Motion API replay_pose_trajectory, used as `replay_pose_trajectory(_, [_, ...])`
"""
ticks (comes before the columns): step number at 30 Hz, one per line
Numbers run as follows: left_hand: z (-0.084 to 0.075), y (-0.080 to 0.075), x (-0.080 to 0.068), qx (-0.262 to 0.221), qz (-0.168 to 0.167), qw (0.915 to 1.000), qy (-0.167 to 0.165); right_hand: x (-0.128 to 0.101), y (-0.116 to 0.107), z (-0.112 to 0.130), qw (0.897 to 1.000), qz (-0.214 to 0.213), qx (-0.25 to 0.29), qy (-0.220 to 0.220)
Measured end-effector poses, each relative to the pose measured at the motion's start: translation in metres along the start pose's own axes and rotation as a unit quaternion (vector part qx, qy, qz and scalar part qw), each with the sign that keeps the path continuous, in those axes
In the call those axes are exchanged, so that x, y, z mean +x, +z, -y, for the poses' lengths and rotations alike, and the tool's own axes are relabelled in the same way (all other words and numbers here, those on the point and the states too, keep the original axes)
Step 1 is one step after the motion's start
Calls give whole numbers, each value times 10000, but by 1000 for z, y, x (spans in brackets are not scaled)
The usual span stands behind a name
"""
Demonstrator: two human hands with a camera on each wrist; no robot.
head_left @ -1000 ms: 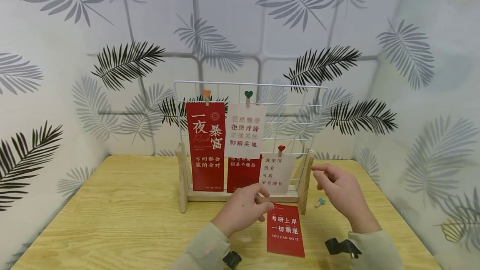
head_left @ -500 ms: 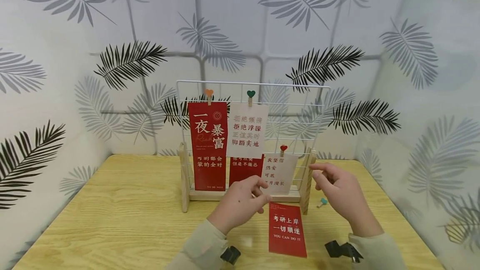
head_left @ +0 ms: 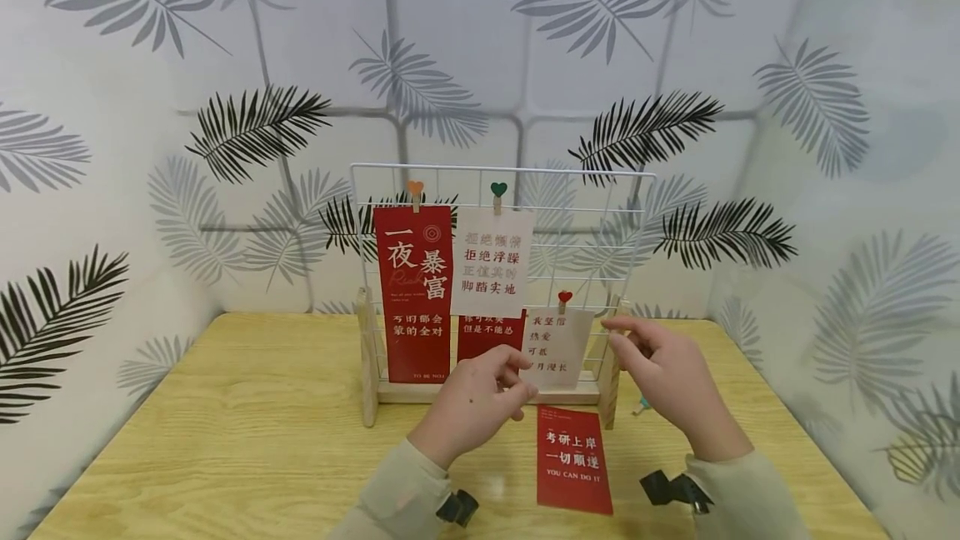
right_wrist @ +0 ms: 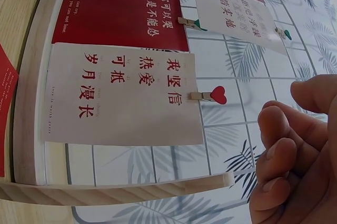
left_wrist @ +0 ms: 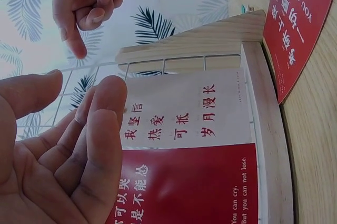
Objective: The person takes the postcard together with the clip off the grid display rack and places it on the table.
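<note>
On the table, teal clip, partly behind right hand

One left hand, one right hand, six cards, six clips, one rack, one table

High up and set back, the head view looks forward and down across the surface, wide enough for the full span of the wire rack and the leaf-patterned wall. Both wrist views face the rack sideways from close in: past the left hand its top points left, past the right hand, right. Those two share the lower white card and its red neighbour.
</note>
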State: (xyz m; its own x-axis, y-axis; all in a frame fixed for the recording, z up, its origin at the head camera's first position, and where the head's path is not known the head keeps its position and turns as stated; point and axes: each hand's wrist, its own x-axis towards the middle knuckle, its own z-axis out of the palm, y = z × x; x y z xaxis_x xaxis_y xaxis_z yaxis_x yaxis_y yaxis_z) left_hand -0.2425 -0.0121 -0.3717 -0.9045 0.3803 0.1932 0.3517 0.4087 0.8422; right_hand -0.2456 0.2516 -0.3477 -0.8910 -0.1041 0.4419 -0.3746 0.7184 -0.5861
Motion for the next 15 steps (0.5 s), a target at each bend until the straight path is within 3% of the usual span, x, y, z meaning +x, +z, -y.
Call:
replay_pose_trajectory(5, [1,-4,0,-28,-103,9999,109,7,1,4,9999,24,16,-167])
replay_pose_trajectory(15, [-1,-11,1,46,-354,9994,27,17,8,7,9996,29,-152,-255])
